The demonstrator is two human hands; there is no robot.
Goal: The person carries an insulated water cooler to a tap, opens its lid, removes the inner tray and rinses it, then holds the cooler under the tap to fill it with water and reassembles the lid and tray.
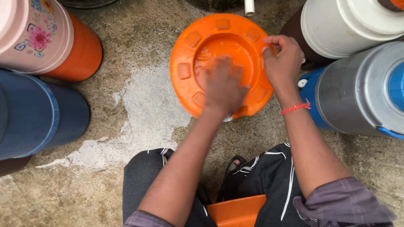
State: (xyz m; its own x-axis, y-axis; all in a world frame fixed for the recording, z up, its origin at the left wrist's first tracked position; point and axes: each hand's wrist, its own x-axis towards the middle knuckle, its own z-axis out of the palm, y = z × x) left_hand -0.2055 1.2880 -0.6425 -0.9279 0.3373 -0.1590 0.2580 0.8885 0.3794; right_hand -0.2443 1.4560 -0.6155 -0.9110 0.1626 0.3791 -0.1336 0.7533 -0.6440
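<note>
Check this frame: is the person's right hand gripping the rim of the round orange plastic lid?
Yes, the right hand pinches the rim of the round orange plastic lid, while the left hand presses inside it.

The left hand (224,86) is smeared by motion, so its fingers cannot be told apart, and it hides the middle of the orange lid (190,46). Whether it holds anything is unclear. The right hand (283,61) covers the lid's right rim. The pink-and-orange container (46,40), blue container (38,113), white container (349,25) and grey-and-blue container (362,88) are all cut off by the edges.
</note>
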